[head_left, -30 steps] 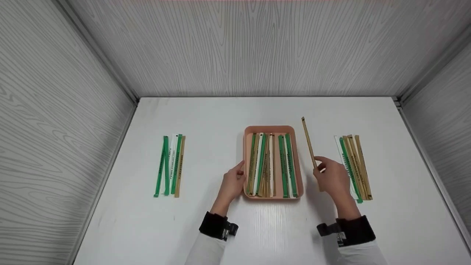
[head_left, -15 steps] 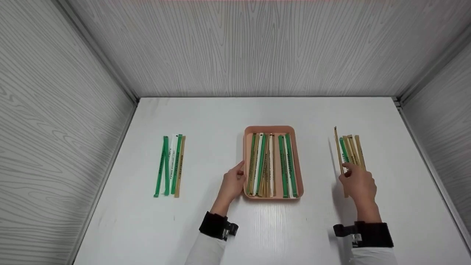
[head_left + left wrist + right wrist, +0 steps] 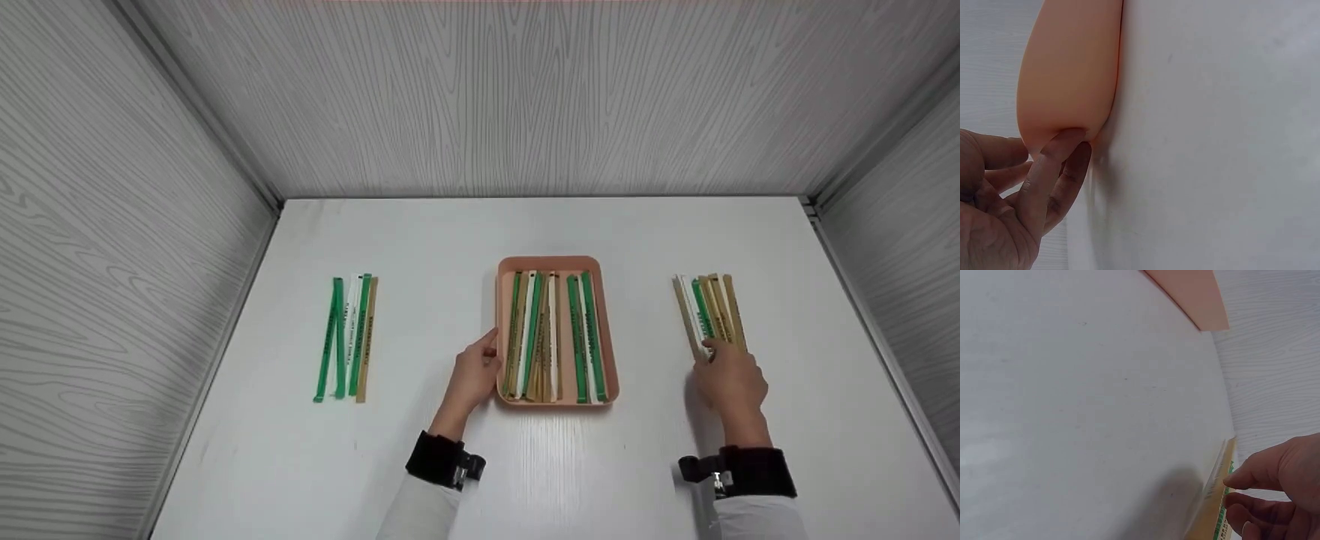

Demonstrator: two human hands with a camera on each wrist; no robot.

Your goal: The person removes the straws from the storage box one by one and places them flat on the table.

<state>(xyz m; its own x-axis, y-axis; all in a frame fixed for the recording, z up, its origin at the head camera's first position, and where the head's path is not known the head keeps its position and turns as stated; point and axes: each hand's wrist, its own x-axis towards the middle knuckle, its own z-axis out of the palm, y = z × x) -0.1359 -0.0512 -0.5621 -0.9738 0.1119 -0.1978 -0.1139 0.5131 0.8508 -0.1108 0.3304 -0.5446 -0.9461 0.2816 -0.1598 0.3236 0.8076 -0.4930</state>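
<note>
My left hand (image 3: 474, 371) holds the near left side of a pink tray (image 3: 609, 360). In the left wrist view its bent fingers meet the tray's rounded end (image 3: 1067, 73). Slim wrapped straws in green, white and brown lie lengthwise in the tray. On the right, my right hand (image 3: 731, 379) is low over a row of similar straws (image 3: 718, 307). A brown straw (image 3: 684, 311) rests at that row's left edge. In the right wrist view, thumb and fingertips are at this brown straw (image 3: 1207, 512), slightly apart from each other. The straws' lower ends are hidden beneath the hand.
Another group of green, white and brown straws (image 3: 349, 337) lies on the left of the white table (image 3: 427, 247). Grey wood-grain panels (image 3: 480, 97) rise along the back and both sides. Each wrist wears a black band (image 3: 756, 471).
The right hand has carried the brown straw from near the tray rightward and lowered it beside the right row; its thumb and fingertips now part. The left hand and tray stay put.
</note>
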